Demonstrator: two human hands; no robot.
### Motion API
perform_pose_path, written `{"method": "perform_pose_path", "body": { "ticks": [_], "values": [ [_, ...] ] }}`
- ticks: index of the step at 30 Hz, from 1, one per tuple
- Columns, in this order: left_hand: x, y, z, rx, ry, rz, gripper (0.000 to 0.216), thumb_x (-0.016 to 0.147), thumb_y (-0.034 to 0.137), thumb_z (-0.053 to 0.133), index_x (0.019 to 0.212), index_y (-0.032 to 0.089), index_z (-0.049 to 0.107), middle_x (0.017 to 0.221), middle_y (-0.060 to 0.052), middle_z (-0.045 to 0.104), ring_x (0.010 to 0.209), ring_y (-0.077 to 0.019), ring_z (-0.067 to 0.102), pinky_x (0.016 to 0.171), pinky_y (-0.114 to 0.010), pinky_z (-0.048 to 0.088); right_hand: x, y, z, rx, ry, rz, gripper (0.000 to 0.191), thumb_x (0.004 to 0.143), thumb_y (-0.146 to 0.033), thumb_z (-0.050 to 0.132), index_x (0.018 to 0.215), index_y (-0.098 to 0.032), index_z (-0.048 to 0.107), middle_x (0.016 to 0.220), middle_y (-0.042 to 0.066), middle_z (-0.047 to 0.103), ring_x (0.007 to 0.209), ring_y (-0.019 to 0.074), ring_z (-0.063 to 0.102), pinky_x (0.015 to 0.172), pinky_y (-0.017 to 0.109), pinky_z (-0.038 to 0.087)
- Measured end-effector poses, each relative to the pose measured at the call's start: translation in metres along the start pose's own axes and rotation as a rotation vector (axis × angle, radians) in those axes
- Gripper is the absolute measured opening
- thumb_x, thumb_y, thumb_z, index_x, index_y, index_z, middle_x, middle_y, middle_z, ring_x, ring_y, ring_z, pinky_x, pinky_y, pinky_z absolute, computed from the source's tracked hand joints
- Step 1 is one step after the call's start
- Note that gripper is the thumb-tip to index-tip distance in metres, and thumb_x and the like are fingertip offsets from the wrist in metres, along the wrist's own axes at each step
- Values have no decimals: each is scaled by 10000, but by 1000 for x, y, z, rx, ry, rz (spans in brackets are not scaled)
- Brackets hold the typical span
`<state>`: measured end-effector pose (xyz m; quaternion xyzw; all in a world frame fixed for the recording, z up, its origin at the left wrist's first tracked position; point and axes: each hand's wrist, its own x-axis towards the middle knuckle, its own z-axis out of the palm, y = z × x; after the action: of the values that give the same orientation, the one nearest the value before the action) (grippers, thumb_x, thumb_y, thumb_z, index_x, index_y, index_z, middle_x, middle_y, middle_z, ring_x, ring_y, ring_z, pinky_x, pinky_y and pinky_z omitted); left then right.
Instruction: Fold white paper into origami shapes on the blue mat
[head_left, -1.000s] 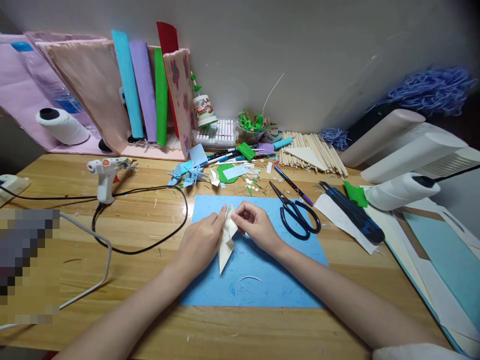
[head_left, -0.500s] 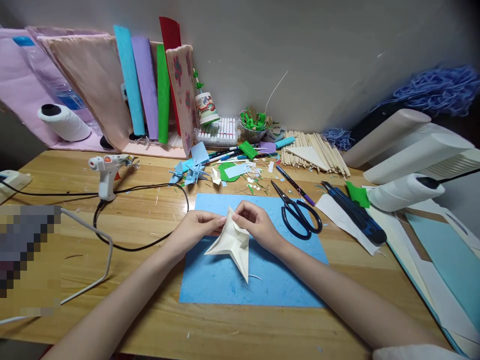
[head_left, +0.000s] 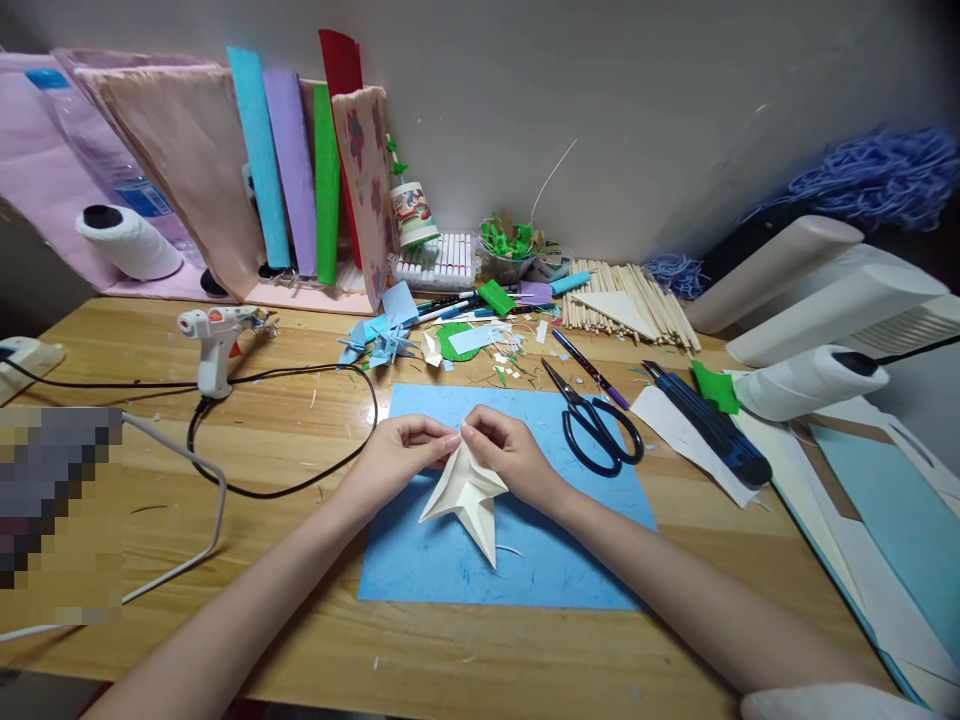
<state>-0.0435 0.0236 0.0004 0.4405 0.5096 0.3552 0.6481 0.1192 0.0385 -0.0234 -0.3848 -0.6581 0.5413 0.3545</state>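
At the centre of the frame, my left hand (head_left: 397,455) and right hand (head_left: 514,455) each pinch the top of a folded cream paper shape (head_left: 469,495), fingers closed on it, above the blue sheet (head_left: 570,540). Black scissors (head_left: 592,425) lie just right.

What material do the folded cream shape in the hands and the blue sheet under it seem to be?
Folded cream shape: probably matte paper, given its sharp creases and stiff points. Blue sheet: apparently fibrous handmade-style paper, flat, with pale flecks.
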Motion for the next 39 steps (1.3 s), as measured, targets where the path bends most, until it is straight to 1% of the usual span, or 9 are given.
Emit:
{"method": "perform_pose_path", "body": {
  "ticks": [3,6,12,15,18,26,30,34,39],
  "values": [
    [0,-1,3,7,-11,8,266,617,316,714,761,101,650,718,-44,670,667,-139,613,662,-251,493,-1,0,0,-68,22,-7,270,854,-352,440,652,-175,462,578,-44,368,536,90,349,501,220,263],
    [0,-2,3,16,-12,24,253,620,310,713,748,102,647,718,-42,665,669,-140,611,666,-252,490,-1,0,1,-82,16,-10,283,855,-367,434,645,-177,453,570,-44,365,530,91,342,497,219,259],
    [2,-6,-1,21,-47,23,249,662,333,678,766,110,642,737,-45,659,675,-139,607,680,-259,486,0,-2,1,73,15,-5,175,830,-377,488,842,-202,501,668,-27,452,558,97,395,512,214,310],
    [1,-5,-2,24,-64,13,262,668,347,669,782,112,645,756,-52,661,690,-145,608,686,-263,485,1,-1,0,127,-8,4,185,824,-381,498,830,-197,512,690,-14,470,584,104,421,528,217,335],
    [1,-5,-1,23,-72,5,267,663,352,672,777,113,649,753,-51,660,687,-142,606,683,-257,480,1,0,0,139,14,10,198,812,-391,515,807,-194,508,681,-14,474,591,108,437,537,218,352],
    [0,-5,7,-29,18,-5,269,582,325,736,703,113,624,671,-15,638,618,-118,594,643,-243,482,-2,-1,3,76,58,-25,185,846,-359,468,826,-190,540,744,5,523,648,118,480,574,223,376],
    [0,-5,8,-2,48,19,302,564,357,739,695,112,619,666,-24,647,608,-134,600,632,-263,493,-3,-3,3,39,74,-33,196,853,-349,458,830,-186,564,751,10,556,668,125,504,589,225,381],
    [0,-5,9,25,70,35,299,570,362,734,683,113,615,648,-20,641,597,-129,594,604,-240,483,-3,-2,4,26,83,-22,236,862,-375,433,814,-186,567,733,9,560,641,123,499,566,224,373],
    [-2,-3,9,50,77,54,261,593,346,719,637,117,601,593,8,609,554,-101,558,561,-206,446,-2,0,4,93,64,12,198,799,-385,539,808,-188,550,676,-9,533,606,115,485,545,221,367]
  ]
}}
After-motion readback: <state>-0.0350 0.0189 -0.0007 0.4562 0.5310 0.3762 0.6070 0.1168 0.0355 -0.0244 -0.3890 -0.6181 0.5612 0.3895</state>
